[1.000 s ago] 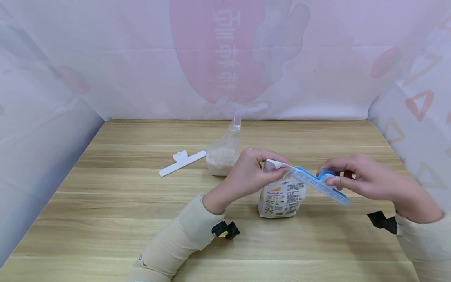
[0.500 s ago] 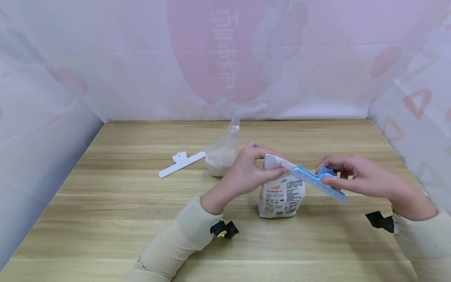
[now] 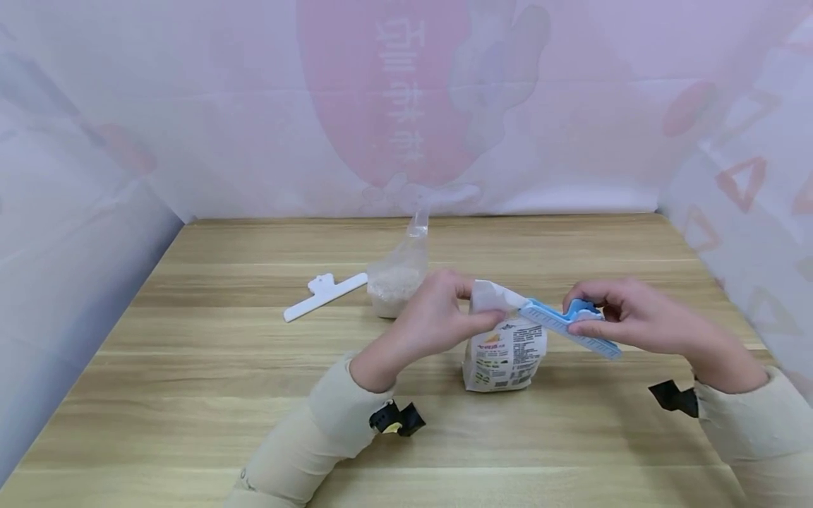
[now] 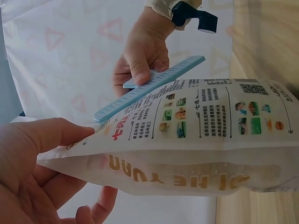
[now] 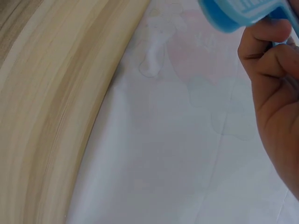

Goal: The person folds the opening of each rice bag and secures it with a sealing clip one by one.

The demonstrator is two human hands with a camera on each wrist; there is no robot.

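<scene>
Currently, the printed bag (image 3: 504,358) is stood upright on the wooden table (image 3: 209,402), its top pinched by the left hand (image 3: 432,321). The blue clip (image 3: 551,321) is gripped by the right hand (image 3: 635,317), one end held at the bag's top. The white clip (image 3: 325,297) is laid beside the clear bag (image 3: 394,286).

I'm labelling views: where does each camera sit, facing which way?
Head: on the head, facing forward and down at the table; left hand, right hand, sleeves show.
Left wrist: on that wrist, facing the printed bag; both hands show.
Right wrist: on that wrist, facing backdrop and table; right hand shows.
Head and left wrist share the bag.
</scene>
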